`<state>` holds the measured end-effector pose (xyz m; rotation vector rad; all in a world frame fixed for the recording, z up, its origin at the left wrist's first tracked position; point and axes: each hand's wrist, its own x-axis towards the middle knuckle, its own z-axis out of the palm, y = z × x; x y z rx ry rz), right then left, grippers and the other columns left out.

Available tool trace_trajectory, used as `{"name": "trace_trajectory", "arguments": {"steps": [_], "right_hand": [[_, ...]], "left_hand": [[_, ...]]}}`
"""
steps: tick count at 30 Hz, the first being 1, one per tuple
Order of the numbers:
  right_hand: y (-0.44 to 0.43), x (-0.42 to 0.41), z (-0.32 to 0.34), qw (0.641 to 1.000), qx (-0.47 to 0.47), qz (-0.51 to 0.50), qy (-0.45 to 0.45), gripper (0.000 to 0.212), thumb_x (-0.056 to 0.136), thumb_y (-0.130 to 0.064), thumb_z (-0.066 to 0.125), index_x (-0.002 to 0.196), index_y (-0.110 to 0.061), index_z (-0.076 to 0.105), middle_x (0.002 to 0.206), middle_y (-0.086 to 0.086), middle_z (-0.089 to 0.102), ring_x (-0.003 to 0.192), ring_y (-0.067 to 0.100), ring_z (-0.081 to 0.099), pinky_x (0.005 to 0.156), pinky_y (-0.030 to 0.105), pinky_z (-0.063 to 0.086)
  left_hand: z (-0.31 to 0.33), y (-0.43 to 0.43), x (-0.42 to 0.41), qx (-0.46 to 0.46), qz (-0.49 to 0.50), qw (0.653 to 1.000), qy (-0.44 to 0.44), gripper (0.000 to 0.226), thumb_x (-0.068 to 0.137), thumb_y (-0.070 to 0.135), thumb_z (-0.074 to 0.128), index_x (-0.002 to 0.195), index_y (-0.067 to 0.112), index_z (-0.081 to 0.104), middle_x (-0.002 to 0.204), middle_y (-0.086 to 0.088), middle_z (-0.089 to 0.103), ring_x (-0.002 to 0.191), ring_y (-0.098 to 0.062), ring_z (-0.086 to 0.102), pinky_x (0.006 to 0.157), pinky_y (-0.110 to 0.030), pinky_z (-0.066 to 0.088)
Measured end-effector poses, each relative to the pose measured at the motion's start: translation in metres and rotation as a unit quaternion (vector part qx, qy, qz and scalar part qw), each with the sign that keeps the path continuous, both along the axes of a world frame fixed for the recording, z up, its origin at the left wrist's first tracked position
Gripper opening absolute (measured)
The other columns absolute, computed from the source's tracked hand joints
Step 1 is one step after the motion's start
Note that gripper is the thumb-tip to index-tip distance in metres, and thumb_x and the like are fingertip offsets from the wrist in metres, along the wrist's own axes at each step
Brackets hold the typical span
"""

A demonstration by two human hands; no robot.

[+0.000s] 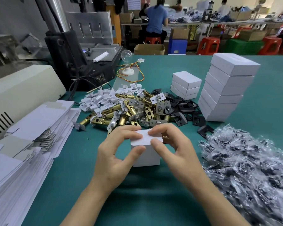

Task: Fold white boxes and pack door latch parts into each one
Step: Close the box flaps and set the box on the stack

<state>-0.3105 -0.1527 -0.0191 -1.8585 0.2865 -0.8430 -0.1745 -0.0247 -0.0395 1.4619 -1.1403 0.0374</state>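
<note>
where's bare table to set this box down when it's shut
Bare mat lies between the flat carton stack and your left hand; more lies right of the tall box stack. Crowded: the latch pile ahead and bagged parts at right.

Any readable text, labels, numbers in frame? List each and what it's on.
None readable.
Held box, stacked white boxes, flat box blanks: visible faces blank.
Cream machine housing: no label visible.
Background cartons: too blurred to tell.
</note>
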Motion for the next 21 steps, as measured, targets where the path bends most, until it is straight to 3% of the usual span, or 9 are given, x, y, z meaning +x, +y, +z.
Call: {"name": "trace_trajectory", "arguments": {"steps": [3,10,18,21], "right_hand": [[-0.0016,-0.0016,-0.0023,1.000,-0.013,0.000,0.000,0.015,0.097,-0.027,0.062,0.111,-0.025,0.067,0.112,-0.010,0.069,0.115,0.019,0.065,0.092,0.027,0.054],[0.0026,0.0025,-0.0044,0.999,-0.020,-0.031,-0.016,0.018,0.099,-0.025,0.062,0.116,-0.025,0.065,0.114,-0.014,0.070,0.110,0.019,0.069,0.091,0.035,0.057],[0.0007,0.0031,-0.0054,0.997,-0.037,-0.054,-0.040,0.013,0.096,-0.014,0.064,0.105,-0.018,0.074,0.112,-0.010,0.068,0.116,0.017,0.064,0.087,0.025,0.055],[-0.0004,0.0024,-0.0063,0.997,-0.038,-0.045,-0.039,0.014,0.097,-0.016,0.063,0.103,-0.018,0.075,0.113,-0.009,0.069,0.119,0.017,0.064,0.090,0.028,0.056]], "left_hand": [[-0.0005,-0.0014,-0.0014,-0.004,0.006,1.000,0.008,0.021,0.096,0.033,0.069,0.108,0.016,0.074,0.118,0.005,0.072,0.116,-0.025,0.068,0.095,-0.034,0.055],[0.0032,-0.0026,-0.0026,-0.016,-0.019,0.998,0.066,0.017,0.097,0.029,0.068,0.113,0.026,0.073,0.109,0.002,0.074,0.104,-0.027,0.069,0.088,-0.028,0.055],[0.0015,-0.0047,0.0012,-0.005,-0.033,0.997,0.071,0.019,0.100,0.029,0.061,0.109,0.031,0.078,0.116,0.008,0.076,0.118,-0.024,0.069,0.098,-0.028,0.053],[0.0007,-0.0040,0.0024,-0.004,-0.030,0.998,0.056,0.020,0.101,0.028,0.061,0.112,0.026,0.078,0.117,0.007,0.076,0.118,-0.023,0.069,0.097,-0.027,0.054]]}}
